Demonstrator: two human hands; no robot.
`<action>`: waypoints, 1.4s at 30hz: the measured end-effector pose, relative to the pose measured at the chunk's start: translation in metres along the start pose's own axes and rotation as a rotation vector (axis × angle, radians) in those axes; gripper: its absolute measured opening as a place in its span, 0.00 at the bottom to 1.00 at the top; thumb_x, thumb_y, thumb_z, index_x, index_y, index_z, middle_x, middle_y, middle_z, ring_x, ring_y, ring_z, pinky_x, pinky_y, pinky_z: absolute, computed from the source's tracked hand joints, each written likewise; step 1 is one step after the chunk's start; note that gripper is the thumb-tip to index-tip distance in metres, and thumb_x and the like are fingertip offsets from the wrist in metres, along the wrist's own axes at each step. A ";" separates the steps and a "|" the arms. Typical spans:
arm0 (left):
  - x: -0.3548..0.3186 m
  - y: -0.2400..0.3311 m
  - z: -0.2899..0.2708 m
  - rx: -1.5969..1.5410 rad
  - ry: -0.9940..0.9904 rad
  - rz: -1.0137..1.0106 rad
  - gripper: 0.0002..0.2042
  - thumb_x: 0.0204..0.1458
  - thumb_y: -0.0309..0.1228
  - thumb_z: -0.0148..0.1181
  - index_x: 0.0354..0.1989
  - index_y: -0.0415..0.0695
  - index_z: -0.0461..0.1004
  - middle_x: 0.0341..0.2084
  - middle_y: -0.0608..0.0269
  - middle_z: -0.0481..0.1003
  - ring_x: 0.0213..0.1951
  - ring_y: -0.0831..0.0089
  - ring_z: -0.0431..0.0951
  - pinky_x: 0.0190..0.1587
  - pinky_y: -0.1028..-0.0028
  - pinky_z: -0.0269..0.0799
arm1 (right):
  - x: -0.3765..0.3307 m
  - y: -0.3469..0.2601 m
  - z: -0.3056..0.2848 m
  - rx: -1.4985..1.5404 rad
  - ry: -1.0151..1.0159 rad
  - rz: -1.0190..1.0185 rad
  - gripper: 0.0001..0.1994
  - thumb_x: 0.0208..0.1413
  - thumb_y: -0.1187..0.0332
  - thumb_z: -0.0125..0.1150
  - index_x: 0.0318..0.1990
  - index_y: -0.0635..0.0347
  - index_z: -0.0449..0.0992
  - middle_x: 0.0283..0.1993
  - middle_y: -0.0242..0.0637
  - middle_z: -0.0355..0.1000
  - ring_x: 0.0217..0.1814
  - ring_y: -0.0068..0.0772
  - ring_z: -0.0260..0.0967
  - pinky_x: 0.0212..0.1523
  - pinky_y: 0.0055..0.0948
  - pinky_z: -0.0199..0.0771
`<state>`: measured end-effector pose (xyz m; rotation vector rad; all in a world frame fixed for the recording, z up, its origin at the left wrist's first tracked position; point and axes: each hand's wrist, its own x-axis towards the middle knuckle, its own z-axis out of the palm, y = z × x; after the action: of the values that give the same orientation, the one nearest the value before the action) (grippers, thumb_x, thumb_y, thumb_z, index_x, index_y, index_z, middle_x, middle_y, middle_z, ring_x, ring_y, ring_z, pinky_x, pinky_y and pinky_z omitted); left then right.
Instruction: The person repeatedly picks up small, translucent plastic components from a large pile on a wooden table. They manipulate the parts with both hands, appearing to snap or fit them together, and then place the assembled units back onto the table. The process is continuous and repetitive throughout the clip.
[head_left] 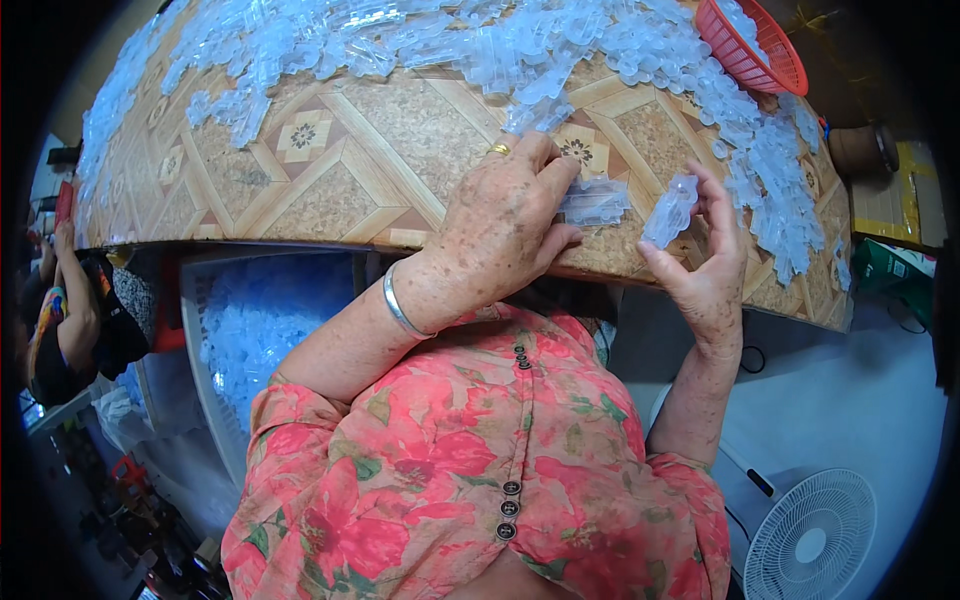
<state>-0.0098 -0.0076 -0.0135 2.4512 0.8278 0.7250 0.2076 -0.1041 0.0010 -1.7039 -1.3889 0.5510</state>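
Observation:
My left hand [505, 225], with a gold ring and a silver bangle, rests at the table's near edge and pinches a small stack of clear plastic pieces [595, 203] between fingers and thumb. Raised just to the right, my right hand [710, 255] holds another clear plastic piece [669, 211] at its fingertips. The two pieces are a few centimetres apart. A big heap of the same clear plastic pieces [480, 45] covers the far half of the table [360, 160], which has a brown patterned top.
A red plastic basket [755, 45] sits at the table's far right among the pieces. Below the table at left, a box [250, 320] is full of clear pieces. A white fan [810, 545] stands low right. Another person [65, 320] sits at far left.

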 end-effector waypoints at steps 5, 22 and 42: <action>0.002 -0.002 0.004 -0.070 0.088 -0.001 0.24 0.43 0.28 0.73 0.50 0.42 0.70 0.41 0.53 0.74 0.41 0.54 0.79 0.42 0.62 0.75 | -0.006 -0.005 0.008 -0.049 -0.080 -0.051 0.40 0.35 0.66 0.78 0.62 0.59 0.70 0.47 0.34 0.69 0.44 0.29 0.65 0.49 0.29 0.71; 0.003 -0.001 0.009 -1.109 -0.031 -0.411 0.13 0.62 0.31 0.61 0.46 0.36 0.68 0.38 0.59 0.76 0.37 0.76 0.81 0.37 0.76 0.80 | 0.005 -0.007 0.045 0.022 -0.084 -0.189 0.43 0.40 0.67 0.78 0.67 0.61 0.64 0.62 0.47 0.70 0.59 0.43 0.72 0.60 0.37 0.72; 0.004 -0.002 0.000 -1.628 -0.066 -0.540 0.22 0.66 0.33 0.51 0.65 0.34 0.62 0.53 0.50 0.75 0.48 0.60 0.82 0.46 0.70 0.79 | 0.000 -0.002 0.024 0.876 -0.214 0.055 0.49 0.55 0.46 0.64 0.73 0.73 0.49 0.69 0.57 0.62 0.72 0.45 0.61 0.71 0.38 0.59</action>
<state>-0.0080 -0.0034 -0.0138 0.7476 0.4467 0.6472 0.1876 -0.0955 -0.0102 -0.9835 -0.9983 1.1904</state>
